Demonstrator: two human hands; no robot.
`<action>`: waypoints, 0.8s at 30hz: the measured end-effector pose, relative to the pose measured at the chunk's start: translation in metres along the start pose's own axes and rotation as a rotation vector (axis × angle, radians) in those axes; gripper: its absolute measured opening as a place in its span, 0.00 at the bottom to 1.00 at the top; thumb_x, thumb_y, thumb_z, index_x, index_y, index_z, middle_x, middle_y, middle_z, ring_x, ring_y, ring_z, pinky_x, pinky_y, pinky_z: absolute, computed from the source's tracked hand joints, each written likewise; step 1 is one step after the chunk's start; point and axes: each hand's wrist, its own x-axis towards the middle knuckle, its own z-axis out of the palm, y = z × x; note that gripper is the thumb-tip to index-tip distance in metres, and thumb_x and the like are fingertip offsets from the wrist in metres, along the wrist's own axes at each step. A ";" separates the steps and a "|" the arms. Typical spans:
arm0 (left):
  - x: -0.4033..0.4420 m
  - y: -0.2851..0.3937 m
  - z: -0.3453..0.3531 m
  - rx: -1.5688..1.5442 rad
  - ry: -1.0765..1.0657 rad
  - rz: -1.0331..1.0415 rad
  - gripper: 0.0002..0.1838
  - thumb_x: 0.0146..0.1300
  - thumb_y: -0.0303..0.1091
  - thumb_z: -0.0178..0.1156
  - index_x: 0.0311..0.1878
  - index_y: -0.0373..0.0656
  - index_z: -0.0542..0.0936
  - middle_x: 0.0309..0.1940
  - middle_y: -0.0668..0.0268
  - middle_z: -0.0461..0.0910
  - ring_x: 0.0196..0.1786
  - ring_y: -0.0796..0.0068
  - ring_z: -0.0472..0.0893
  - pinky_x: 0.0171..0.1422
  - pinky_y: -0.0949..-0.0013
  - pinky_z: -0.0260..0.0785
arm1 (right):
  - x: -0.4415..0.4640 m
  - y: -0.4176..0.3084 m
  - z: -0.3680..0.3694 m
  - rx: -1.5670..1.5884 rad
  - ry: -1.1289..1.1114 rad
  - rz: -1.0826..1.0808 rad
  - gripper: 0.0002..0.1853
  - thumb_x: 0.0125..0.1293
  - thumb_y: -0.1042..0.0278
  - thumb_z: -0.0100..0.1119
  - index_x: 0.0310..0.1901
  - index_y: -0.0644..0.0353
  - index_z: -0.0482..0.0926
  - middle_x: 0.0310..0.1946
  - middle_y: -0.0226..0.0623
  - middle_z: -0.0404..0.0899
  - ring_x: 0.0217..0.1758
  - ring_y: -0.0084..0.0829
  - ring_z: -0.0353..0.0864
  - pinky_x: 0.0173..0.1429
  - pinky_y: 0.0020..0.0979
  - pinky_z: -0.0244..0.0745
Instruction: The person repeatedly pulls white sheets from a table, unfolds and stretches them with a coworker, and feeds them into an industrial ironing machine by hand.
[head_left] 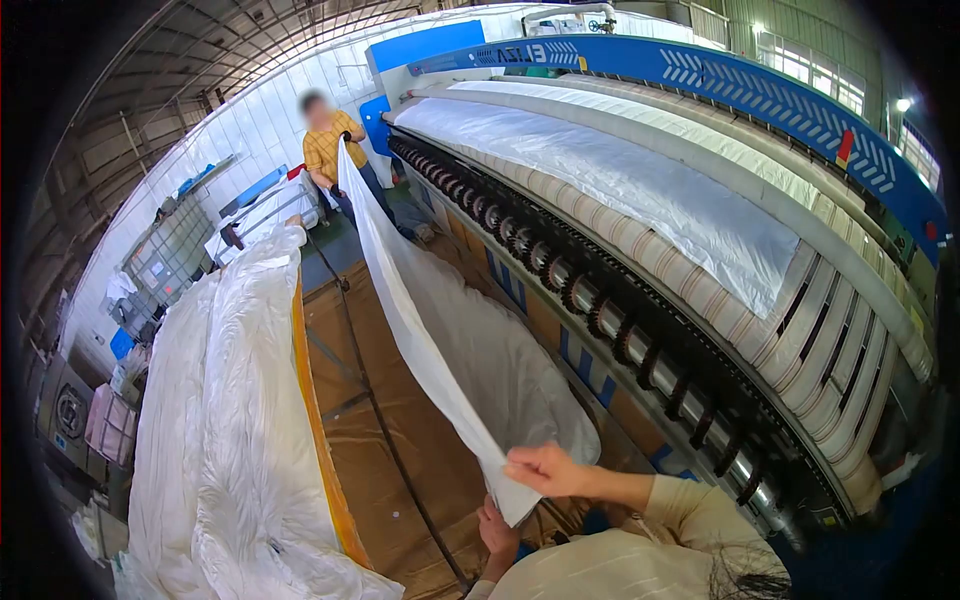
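Observation:
A long white sheet (415, 330) is stretched between me and a co-worker (325, 150) in a yellow top, who holds its far end up in gloved hands. My right hand (545, 470) is closed on the near upper edge of the sheet. Lower down, my left hand (497, 530) is closed at the sheet's near corner, its fingers partly behind the cloth. The middle of the sheet sags toward the machine's side, above the brown floor covering (400, 480).
A large ironing machine (560, 270) with a spiral roller and striped belts runs along the right, with white cloth (640, 190) on it. Piled white fabric (230, 400) lies on the left. A dark bar (375, 400) crosses between them. A wire cage (165, 260) stands farther back.

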 end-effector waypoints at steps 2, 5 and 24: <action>0.007 0.024 -0.003 0.028 0.068 0.151 0.38 0.40 0.28 0.63 0.60 0.39 0.62 0.48 0.50 0.67 0.50 0.47 0.68 0.52 0.54 0.64 | 0.002 0.000 -0.033 0.023 0.027 -0.011 0.12 0.65 0.64 0.53 0.26 0.61 0.68 0.18 0.40 0.63 0.18 0.36 0.65 0.23 0.31 0.60; 0.017 0.060 -0.003 0.042 0.118 0.294 0.37 0.39 0.25 0.61 0.59 0.38 0.65 0.48 0.50 0.66 0.50 0.48 0.68 0.52 0.55 0.64 | -0.001 -0.008 -0.097 -0.122 0.079 0.044 0.12 0.64 0.67 0.52 0.26 0.63 0.70 0.18 0.39 0.63 0.19 0.30 0.65 0.24 0.30 0.61; 0.036 0.360 0.038 -0.393 -0.081 1.298 0.25 0.53 0.23 0.52 0.57 0.40 0.71 0.38 0.66 0.69 0.40 0.70 0.74 0.44 0.67 0.66 | -0.099 -0.046 -0.393 -1.194 0.610 0.471 0.16 0.62 0.61 0.54 0.22 0.63 0.71 0.14 0.40 0.68 0.19 0.34 0.70 0.24 0.35 0.62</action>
